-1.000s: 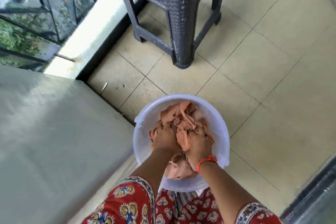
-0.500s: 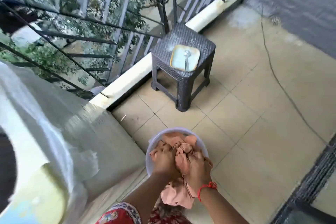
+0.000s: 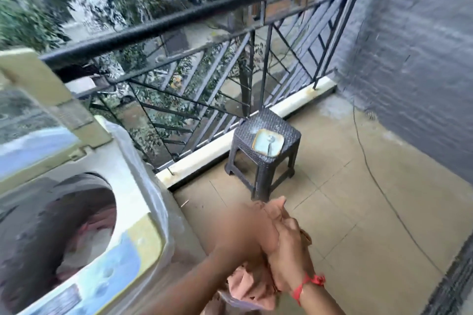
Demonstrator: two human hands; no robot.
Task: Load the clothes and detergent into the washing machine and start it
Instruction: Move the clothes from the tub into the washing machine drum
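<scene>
Both hands, left and right, clenched round a peach cloth bundle, just right of the washing machine. Drum open, some laundry already inside; bundle, detergent and start apparently left.

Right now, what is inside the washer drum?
Through the open washer top, blurred pinkish and pale laundry lies in the drum. The drum's bottom and far side are hidden by the rim.

No lettering you can read anywhere, the washing machine panel stickers smeared into blue and yellow blur, a dark label near its front edge too blurred for you to make out
</scene>
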